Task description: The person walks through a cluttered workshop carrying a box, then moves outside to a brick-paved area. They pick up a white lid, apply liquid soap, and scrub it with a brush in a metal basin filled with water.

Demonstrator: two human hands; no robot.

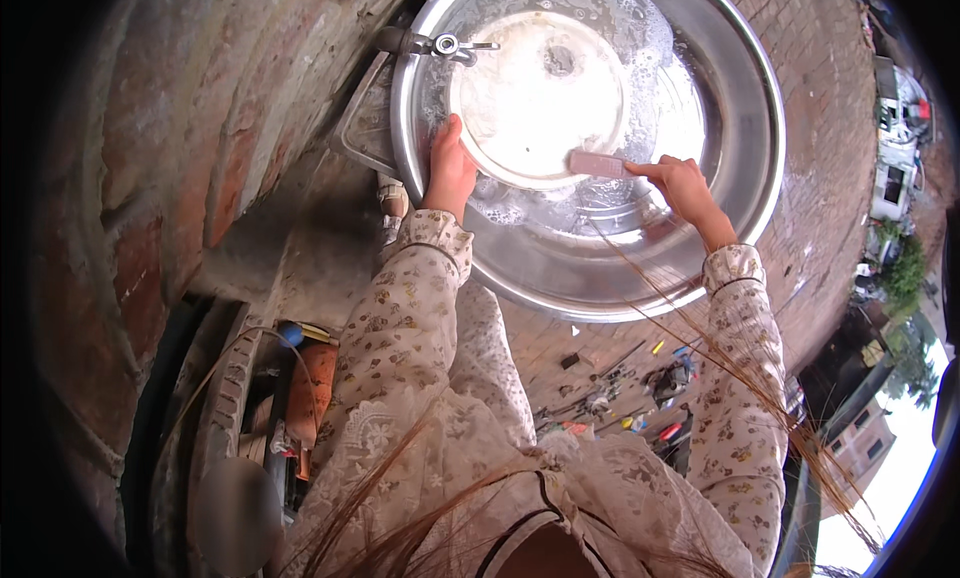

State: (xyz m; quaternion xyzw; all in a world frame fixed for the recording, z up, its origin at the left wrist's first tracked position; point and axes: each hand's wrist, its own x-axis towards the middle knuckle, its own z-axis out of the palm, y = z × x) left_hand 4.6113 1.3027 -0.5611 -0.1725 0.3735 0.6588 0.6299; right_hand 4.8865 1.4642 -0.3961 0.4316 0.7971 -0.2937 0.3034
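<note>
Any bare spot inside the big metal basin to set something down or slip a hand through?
Free: the dry sloping wall of the basin on its right side, from the soapy water out to the rim. Crowded: the middle, filled by the round plate, with the left hand on its edge, the right hand pressing a pink bar, and the tap overhanging the upper left.

Glossy wet metal basin [740,108]; rough brick wall [200,108].
</note>
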